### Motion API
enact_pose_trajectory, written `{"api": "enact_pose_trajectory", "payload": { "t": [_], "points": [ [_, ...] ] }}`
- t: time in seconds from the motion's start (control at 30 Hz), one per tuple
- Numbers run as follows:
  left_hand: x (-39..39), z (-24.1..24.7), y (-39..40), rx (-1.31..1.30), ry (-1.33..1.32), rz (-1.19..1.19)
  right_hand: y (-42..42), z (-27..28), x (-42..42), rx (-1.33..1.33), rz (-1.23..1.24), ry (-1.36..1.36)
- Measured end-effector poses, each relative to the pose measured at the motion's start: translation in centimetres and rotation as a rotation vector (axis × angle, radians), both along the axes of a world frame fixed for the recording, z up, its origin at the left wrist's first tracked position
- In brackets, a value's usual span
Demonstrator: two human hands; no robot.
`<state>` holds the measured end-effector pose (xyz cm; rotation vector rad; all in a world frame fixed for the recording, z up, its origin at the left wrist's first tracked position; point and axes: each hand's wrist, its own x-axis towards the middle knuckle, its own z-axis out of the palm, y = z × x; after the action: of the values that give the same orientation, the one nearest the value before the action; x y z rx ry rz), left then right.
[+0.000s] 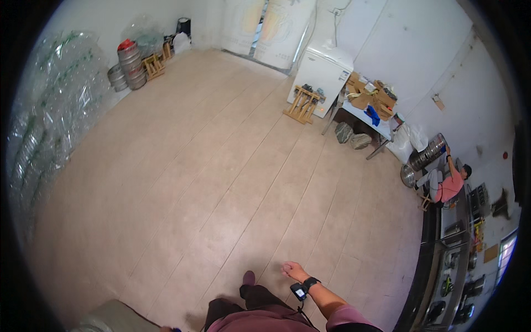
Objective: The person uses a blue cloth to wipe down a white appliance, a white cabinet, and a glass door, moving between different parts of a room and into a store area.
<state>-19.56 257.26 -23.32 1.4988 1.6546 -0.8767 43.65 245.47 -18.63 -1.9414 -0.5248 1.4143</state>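
My right hand (294, 272) hangs over the tiled floor (232, 174), fingers loosely curled, with nothing visible in it. A black strap (311, 283) with a small screened device (298, 291) is around that wrist, and a cable runs down from it. At the bottom edge only a sliver of what looks like my left hand (166, 329) shows, beside a dark blue band. Its fingers are out of frame. Close to it is a beige, rounded object (116, 316), cut off by the frame. One of my shoes (249, 278) is forward on the floor.
Plastic-wrapped goods (58, 108) and metal kegs (132, 66) line the left. Ahead are a white chest freezer (319, 70), a wooden folding stool (305, 103) and a table (361, 111) with cardboard. A seated person (450, 186) touches a tilted keg (429, 151); metal shelving (452, 257) stands right.
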Motion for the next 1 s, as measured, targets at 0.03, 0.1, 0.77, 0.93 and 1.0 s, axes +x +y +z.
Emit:
{"api": "enact_pose_trajectory", "payload": {
  "t": [0.03,0.1,0.77,0.93,1.0],
  "points": [
    [1.2,-0.9,2.3,0.068,-0.055,-0.076,1.6,-0.4,0.8,0.052,0.096,-0.044],
    [9.3,-0.1,9.8,0.117,-0.173,-0.210,4.4,-0.7,2.5,0.233,0.117,-0.049],
    [44.5,24.1,27.3,-0.226,-1.625,0.028,30.7,18.2,-3.1,0.623,-0.469,0.682],
    [42.7,23.8,36.5,-0.257,-1.437,0.119,38.1,21.3,-6.0,0.603,-0.265,0.283],
    [41.4,23.5,40.5,-0.233,-1.334,0.083,41.8,21.5,-7.5,0.575,0.034,0.005]
  ]
}}
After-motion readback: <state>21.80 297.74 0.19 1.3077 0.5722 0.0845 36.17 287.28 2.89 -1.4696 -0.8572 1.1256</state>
